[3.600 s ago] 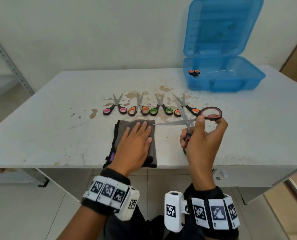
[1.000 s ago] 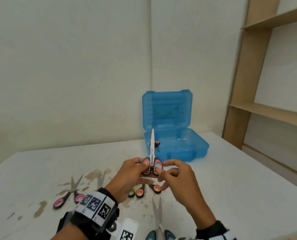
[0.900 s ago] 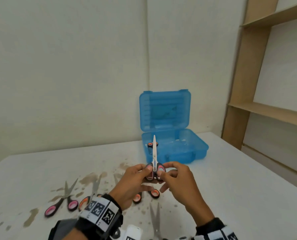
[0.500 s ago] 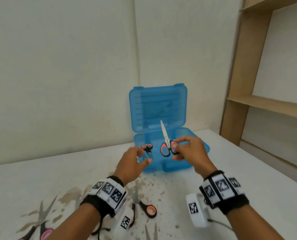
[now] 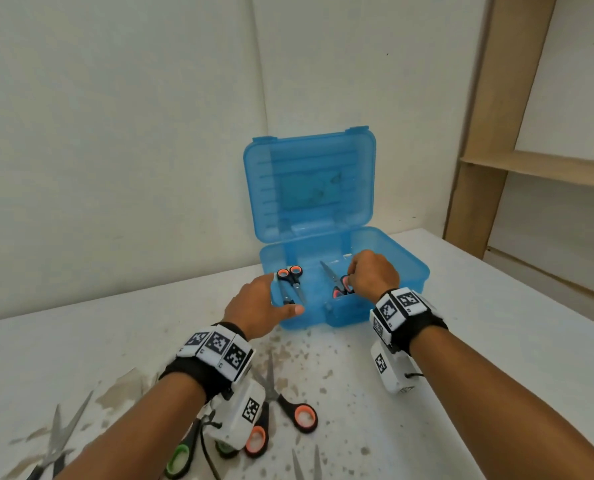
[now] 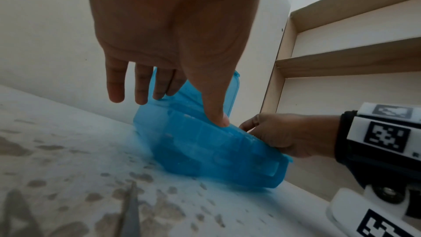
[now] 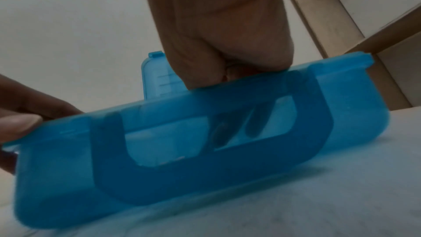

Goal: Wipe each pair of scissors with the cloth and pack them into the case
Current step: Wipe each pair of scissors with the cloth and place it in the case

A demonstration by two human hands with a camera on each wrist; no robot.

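The pink-handled scissors [image 5: 338, 284] sit low inside the blue case [image 5: 409, 271], blades shut and pointing up and away toward the hinge, the silver tip rising left of the handles. Their loops are black outside with pink lining, and only part of them shows past the knuckles. The right hand [image 5: 373, 273] is curled over those loops, fingers bent round them, and reaches down past the case's front rim; in the right wrist view the fingertips show as dark shapes through the translucent front wall [image 7: 341, 114].

A second pair, the orange-handled scissors [image 5: 290, 282], lies in the left part of the case with its loops toward the hinge and blades toward the front. The lid [image 5: 309, 181] stands upright behind.

The left hand [image 5: 259, 304] is spread, fingers straight: the thumb [image 6: 216, 113] presses on the front rim near the left corner, while the other fingers [image 6: 116, 86] reach along the left side.

On the stained white table [image 5: 496, 323], nearer the person, lie more scissors: an orange-looped pair [image 5: 288, 410], a green-looped pair [image 5: 179, 457] partly under the left wrist camera, and another pair [image 5: 55, 445] at the far left whose handles are cut off by the frame.
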